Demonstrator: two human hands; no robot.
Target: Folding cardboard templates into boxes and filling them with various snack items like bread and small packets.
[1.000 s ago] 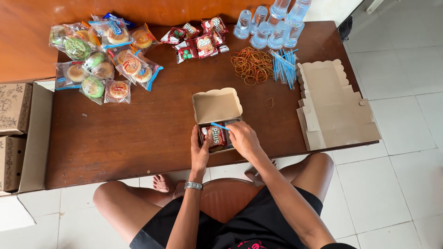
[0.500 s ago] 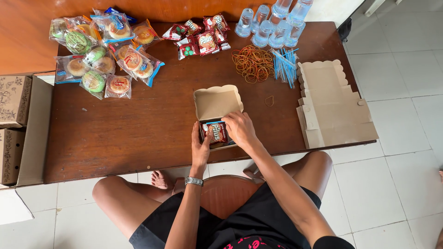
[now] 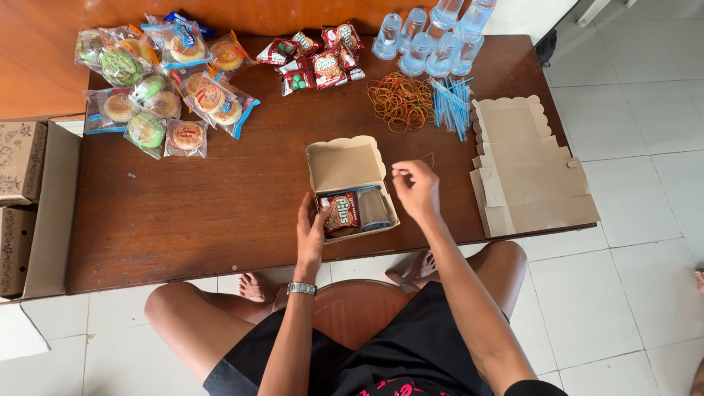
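**Snack box held open at the filling stage**

While my left hand (image 3: 312,233) steadies the near-left edge of the open cardboard box (image 3: 352,187), its fingers lie flat and grip nothing. My right hand (image 3: 416,189), raised just right of the box, pinches what looks like a thin rubber band (image 3: 427,157); I cannot tell for certain. Inside the box, beside my left fingertips, lie a red snack packet (image 3: 342,211) and a water cup (image 3: 372,208). Filling appears done; closing the lid calls for both hands.
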